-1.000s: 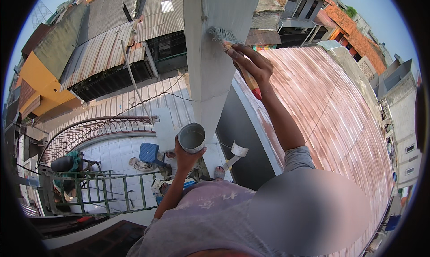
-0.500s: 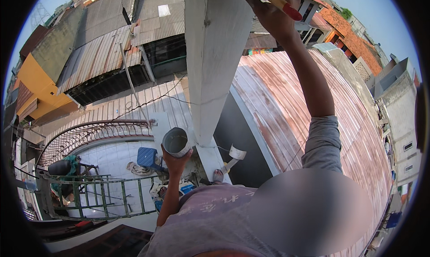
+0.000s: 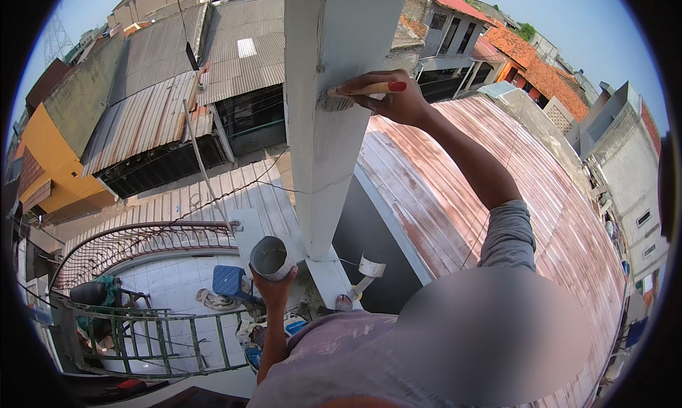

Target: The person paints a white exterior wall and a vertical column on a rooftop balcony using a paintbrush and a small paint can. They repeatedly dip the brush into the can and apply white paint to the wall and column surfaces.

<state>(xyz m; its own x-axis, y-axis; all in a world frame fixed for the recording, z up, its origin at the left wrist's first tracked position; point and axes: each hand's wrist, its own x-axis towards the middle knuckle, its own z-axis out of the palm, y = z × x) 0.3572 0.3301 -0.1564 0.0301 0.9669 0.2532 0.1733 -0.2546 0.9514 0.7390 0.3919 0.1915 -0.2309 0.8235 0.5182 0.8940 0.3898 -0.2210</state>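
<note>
A tall pale grey pillar (image 3: 323, 166) rises in front of me. My right hand (image 3: 402, 104) is closed round a paintbrush (image 3: 378, 88) with a pale wooden handle and a red tip. Its bristles press against the pillar's surface, where a darker grey patch shows. Lower and to the left, my left hand (image 3: 273, 288) grips a round grey paint pot (image 3: 271, 259) from below, with its open top facing up. Greyish liquid seems to lie inside. The pot is held apart from the pillar, just left of its lower part.
Far below lies a white-tiled floor (image 3: 177, 286) with a blue plastic stool (image 3: 229, 281) and a green ladder (image 3: 169, 340). A curved metal railing (image 3: 128, 236) borders it. Right of the pillar spreads a rusty corrugated roof (image 3: 469, 173). Thin wires cross near the pillar.
My right hand has come down the pillar with the paintbrush, from the top edge of the view to its upper part. My left hand still holds the pot, slightly lower.
</note>
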